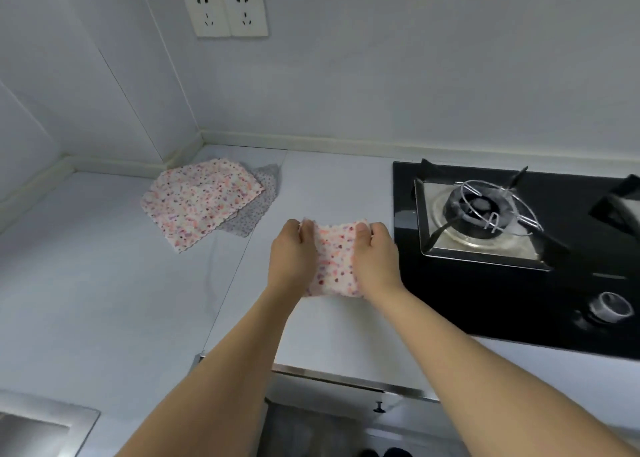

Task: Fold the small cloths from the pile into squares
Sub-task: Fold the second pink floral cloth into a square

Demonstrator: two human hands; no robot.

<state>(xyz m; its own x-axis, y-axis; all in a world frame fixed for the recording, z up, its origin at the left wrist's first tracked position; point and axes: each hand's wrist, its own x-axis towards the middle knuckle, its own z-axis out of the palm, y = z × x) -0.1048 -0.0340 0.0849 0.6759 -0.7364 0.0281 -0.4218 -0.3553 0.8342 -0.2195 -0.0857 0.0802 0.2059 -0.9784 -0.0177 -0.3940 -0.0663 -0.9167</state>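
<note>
A small white cloth with pink and purple dots [335,257] lies partly folded on the white counter [104,283] between my hands. My left hand [292,255] pinches its far left corner, and my right hand [375,254] pinches its far right corner. Both thumbs sit on top of the raised far edge. Back left near the corner lies the pile of cloths [202,202], a pink-dotted one on top and a grey-dotted cloth [256,210] sticking out beneath it.
A black gas hob [485,283] with a burner and metal pan support [491,210] sits just right of my hands, its knob [611,307] near the front. A steel sink rim [45,418] shows at bottom left. Two wall sockets [225,10] hang above.
</note>
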